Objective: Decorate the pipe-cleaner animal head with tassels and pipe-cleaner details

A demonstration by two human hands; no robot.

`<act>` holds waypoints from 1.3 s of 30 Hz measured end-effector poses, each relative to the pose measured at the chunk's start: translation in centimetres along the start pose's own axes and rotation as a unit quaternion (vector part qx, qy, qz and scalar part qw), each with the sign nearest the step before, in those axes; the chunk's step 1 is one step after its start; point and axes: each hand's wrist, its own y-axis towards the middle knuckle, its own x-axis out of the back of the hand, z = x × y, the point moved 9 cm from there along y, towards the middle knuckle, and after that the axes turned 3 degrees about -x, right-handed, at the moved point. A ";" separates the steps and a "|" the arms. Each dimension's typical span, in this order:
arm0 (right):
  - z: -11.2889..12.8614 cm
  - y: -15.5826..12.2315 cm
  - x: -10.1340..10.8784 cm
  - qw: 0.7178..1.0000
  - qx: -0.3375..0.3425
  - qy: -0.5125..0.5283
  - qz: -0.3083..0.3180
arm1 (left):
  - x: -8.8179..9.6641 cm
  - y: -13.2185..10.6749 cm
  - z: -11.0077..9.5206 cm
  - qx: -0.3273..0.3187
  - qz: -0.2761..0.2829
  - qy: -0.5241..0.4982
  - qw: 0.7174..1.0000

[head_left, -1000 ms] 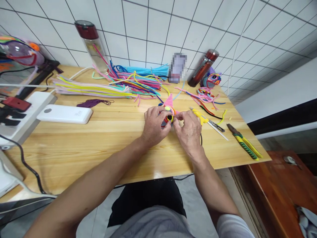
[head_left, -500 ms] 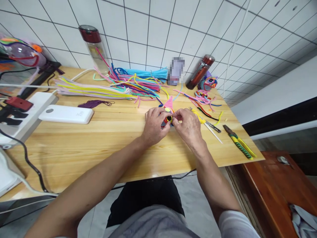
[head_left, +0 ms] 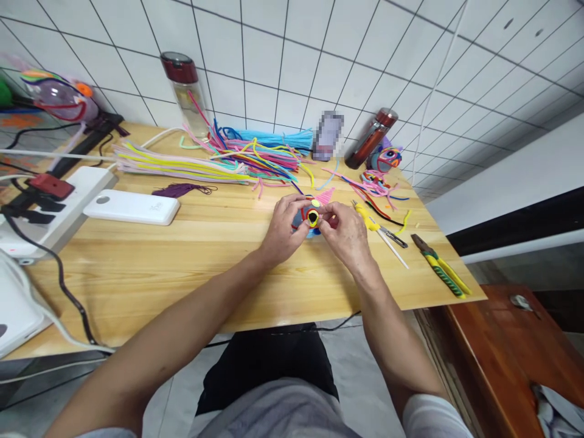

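Note:
A small pipe-cleaner figure (head_left: 312,219) sits between my two hands above the wooden table. It has a grey-blue body, red strips, a black round ringed in yellow like an eye, and a pink striped triangle on top. My left hand (head_left: 288,226) wraps its left side, thumb below and fingers over the top. My right hand (head_left: 343,228) pinches at its right side with thumb and forefinger; whatever tiny part lies in that pinch is hidden. Close to my right hand lie a yellow-handled glue tool (head_left: 366,216) and a grey cutter blade (head_left: 393,237).
Pliers (head_left: 440,266) lie near the table's right edge. Bundles of pipe cleaners (head_left: 182,165) stretch along the back, beside a clear bottle (head_left: 185,97), a blurred phone (head_left: 327,137) and a dark red flask (head_left: 371,139). A power bank (head_left: 132,207) and power strip (head_left: 59,210) lie left.
The figure has turned slightly between my hands, so its black-and-yellow eye shows more fully and its pink triangle leans right. My left fingers have shifted a little; the whole view has moved slightly.

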 end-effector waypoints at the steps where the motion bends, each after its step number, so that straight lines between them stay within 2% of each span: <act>1: 0.0 -0.1 -0.1 1.000 0.000 0.004 -0.003 | 0.0 0.0 0.1 0.004 0.000 -0.002 1.000; 21: 0.1 -0.1 -0.4 1.000 -0.001 -0.006 -0.015 | -0.4 0.1 0.4 0.003 0.013 0.034 0.999; 24: 0.2 -0.4 0.5 0.999 0.008 0.022 -0.026 | -0.2 -0.1 0.3 -0.002 0.000 0.027 1.000; 27: -0.2 -1.2 3.2 0.993 0.012 0.082 -0.089 | 0.2 -0.3 0.0 -0.010 -0.020 0.014 1.000; 31: -3.1 -3.4 7.5 0.962 -0.038 0.172 -0.209 | 1.4 -0.4 0.3 0.010 -0.079 -0.016 0.997; 34: -6.7 -5.8 9.6 0.915 -0.092 0.261 -0.294 | 2.7 -0.7 2.2 0.092 -0.157 -0.064 0.981; 36: -8.9 -7.4 10.1 0.893 -0.122 0.288 -0.325 | 3.0 -1.0 4.1 0.168 -0.185 -0.116 0.961; 39: -11.4 -9.5 9.8 0.890 -0.160 0.285 -0.318 | 2.8 -1.2 6.0 0.244 -0.184 -0.168 0.937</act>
